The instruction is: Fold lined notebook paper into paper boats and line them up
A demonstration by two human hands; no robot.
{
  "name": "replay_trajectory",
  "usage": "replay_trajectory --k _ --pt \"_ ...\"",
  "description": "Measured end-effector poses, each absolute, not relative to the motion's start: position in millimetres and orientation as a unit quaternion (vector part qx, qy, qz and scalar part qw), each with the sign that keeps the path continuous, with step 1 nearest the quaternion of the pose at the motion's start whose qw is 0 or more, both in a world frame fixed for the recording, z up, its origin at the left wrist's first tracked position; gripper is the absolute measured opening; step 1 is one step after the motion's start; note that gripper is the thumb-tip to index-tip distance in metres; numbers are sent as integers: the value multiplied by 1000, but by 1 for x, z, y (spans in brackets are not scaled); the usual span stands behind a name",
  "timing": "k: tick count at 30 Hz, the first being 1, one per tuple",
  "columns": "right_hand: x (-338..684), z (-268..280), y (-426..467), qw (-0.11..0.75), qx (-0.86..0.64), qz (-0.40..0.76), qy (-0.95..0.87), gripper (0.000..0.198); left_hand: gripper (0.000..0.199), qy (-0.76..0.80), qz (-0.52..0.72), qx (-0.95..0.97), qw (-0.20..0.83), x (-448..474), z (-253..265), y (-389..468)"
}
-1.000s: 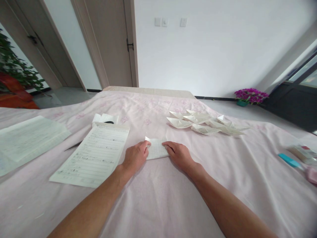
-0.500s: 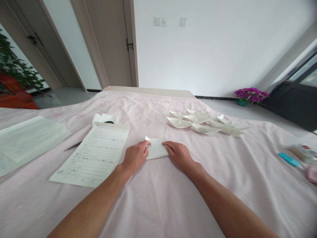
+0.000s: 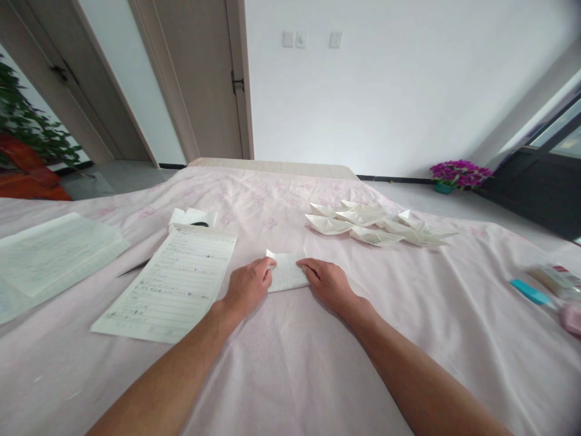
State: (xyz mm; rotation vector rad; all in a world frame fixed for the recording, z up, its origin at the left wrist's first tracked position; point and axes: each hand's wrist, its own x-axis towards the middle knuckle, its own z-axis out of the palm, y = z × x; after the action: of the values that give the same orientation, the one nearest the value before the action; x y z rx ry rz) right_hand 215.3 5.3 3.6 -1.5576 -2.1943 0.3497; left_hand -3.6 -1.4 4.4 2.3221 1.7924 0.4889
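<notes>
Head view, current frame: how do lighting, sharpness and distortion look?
Head view, middle: soft, even light, no harsh glare on the folded paper; left hand and right hand reasonably clear. Head view, left: door leans, likely wide-angle distortion. Head view, right edge: pink object blurred and cut off.

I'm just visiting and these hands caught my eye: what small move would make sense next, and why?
Probably pressing the small folded paper flatter at its sides, I'd judge. The left hand and right hand grip its opposite sides, so both are well placed to press, and a pointed corner sticks out at its far edge.
</notes>
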Motion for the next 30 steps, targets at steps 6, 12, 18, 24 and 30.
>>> replay_trajectory --k 6,12,18,24,30 --pt "216 1 6 215 -558 127 -791 30 32 602 163 777 85 -4 4 -1" --pt "216 2 6 217 -558 129 -791 30 31 603 165 774 94 -4 4 -1" --pt "216 3 5 218 -560 129 -789 30 31 605 165 772 100 -4 4 0" --pt "215 2 6 220 -557 130 -790 30 32 604 163 775 96 -4 5 -1" --pt "216 1 6 222 -556 125 -791 30 32 600 167 777 93 -4 5 0"
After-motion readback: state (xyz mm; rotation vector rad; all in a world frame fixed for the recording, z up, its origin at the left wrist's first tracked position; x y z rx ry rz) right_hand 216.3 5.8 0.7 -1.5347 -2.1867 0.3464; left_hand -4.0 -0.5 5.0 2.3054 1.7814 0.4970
